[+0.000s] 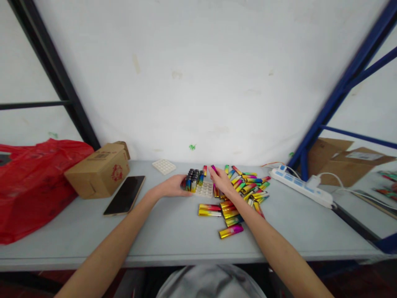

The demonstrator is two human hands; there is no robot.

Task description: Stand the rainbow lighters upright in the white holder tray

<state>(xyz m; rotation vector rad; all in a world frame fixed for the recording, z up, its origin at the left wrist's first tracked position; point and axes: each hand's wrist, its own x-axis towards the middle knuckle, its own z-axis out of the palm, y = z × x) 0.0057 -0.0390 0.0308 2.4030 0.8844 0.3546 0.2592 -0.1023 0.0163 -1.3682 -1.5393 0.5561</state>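
My left hand point(174, 186) curls round the left side of a cluster of upright lighters point(194, 179) with dark tops. They stand in the left part of a white tray point(204, 189) with rows of round pockets; bare pockets show on its right. Between the fingertips of my right hand point(221, 181), just right of the tray, is a lighter point(214, 169) with a magenta end. A loose pile of shiny multicoloured lighters point(248, 188) lies beside and partly behind my right hand. Closer to me lie several more, including a yellow and magenta lighter point(231, 231).
A second white tray point(164, 166) lies near the wall. To the left are a dark-screened phone or tablet point(125, 195), a cardboard box point(98, 170) and a red plastic bag point(40, 186). On the right lies a white power strip point(300, 187) with cables, by a blue metal frame point(336, 91).
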